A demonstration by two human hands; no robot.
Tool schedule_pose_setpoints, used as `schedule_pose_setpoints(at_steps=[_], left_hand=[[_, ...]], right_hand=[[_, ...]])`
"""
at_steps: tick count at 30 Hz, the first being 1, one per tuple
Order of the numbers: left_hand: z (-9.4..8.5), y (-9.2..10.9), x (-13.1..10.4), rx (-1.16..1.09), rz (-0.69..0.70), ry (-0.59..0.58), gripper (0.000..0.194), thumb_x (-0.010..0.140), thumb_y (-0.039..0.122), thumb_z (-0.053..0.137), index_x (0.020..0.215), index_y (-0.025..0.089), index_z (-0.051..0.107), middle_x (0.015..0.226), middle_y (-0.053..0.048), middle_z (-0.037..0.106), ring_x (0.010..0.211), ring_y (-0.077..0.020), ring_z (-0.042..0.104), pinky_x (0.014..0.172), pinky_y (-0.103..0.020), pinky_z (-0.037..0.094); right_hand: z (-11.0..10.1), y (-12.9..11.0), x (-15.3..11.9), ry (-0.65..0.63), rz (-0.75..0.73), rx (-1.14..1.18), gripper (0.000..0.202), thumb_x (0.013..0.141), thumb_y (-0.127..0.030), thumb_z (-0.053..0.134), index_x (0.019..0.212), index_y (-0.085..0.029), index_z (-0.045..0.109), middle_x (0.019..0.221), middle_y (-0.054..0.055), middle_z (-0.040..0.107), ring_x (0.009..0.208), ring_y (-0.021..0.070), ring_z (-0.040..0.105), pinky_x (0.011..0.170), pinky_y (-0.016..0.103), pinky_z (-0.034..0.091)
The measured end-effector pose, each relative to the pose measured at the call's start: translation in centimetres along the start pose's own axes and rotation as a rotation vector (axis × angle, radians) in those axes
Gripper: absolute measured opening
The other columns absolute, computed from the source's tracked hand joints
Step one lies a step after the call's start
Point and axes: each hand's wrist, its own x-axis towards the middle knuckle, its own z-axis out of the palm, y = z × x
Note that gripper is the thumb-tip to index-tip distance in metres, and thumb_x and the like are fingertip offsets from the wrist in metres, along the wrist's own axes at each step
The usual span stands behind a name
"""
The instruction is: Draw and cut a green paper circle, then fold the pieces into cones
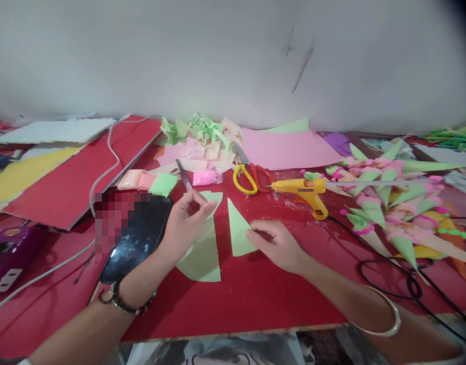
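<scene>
My left hand (189,218) has its fingers curled against the thumb, pinching the edge of a small light green paper piece (217,198). Below it, a larger curved green paper piece (204,258) lies on the red table. My right hand (278,246) grips a green paper triangle (236,230) by its right edge, between thumb and fingers. A slim grey tool (183,175) points up just beyond my left fingers; its lower end is hidden. Past my right hand lies a yellow glue gun (303,190), beside scissors (251,178) with yellow and red handles.
Small packets (162,184) and a black phone (142,238) are by my left arm. Paper scraps (206,134) and pink sheets (289,147) lie at the back. Paper cones (385,197) are heaped at right, near a black cord (392,259). A purple box (16,253) sits at left.
</scene>
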Motion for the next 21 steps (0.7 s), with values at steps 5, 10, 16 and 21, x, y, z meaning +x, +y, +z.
schedule_pose_setpoints(at_steps=[5, 10, 16, 21], left_hand=[[-0.1, 0.0, -0.1, 0.04, -0.001, -0.058, 0.037, 0.084, 0.038, 0.044, 0.053, 0.018, 0.04, 0.045, 0.005, 0.038, 0.044, -0.007, 0.034, 0.046, -0.02, 0.029], [-0.2, -0.1, -0.4, 0.122, -0.057, -0.147, 0.048, 0.086, 0.042, 0.037, 0.045, 0.017, 0.045, 0.04, 0.003, 0.035, 0.04, -0.0079, 0.033, 0.043, -0.023, 0.027], [0.4, -0.6, -0.8, 0.209, 0.037, -0.43, 0.02, 0.074, 0.037, 0.056, 0.079, 0.018, 0.053, 0.07, 0.001, 0.054, 0.06, -0.0107, 0.048, 0.058, -0.023, 0.041], [0.7, -0.8, -1.1, 0.271, 0.048, -0.418, 0.022, 0.076, 0.037, 0.053, 0.065, 0.017, 0.052, 0.059, 0.002, 0.052, 0.058, -0.0116, 0.048, 0.055, -0.022, 0.04]], right_hand=[[0.1, 0.0, 0.0, -0.006, -0.002, -0.009, 0.031, 0.083, -0.032, 0.043, 0.056, -0.019, 0.034, 0.053, -0.005, 0.034, 0.051, 0.0074, 0.033, 0.048, 0.02, 0.03], [-0.1, 0.0, 0.0, 0.006, -0.012, -0.018, 0.031, 0.083, -0.031, 0.043, 0.055, -0.019, 0.034, 0.053, -0.005, 0.034, 0.051, 0.0073, 0.033, 0.048, 0.02, 0.03], [0.2, 0.3, 0.2, -0.037, -0.061, -0.089, 0.031, 0.083, -0.031, 0.044, 0.056, -0.018, 0.041, 0.052, -0.004, 0.038, 0.051, 0.008, 0.036, 0.05, 0.02, 0.031], [-2.0, -0.5, 0.8, -0.192, -0.097, -0.29, 0.036, 0.084, -0.038, 0.044, 0.055, -0.017, 0.044, 0.054, -0.003, 0.044, 0.053, 0.0088, 0.04, 0.051, 0.022, 0.03]])
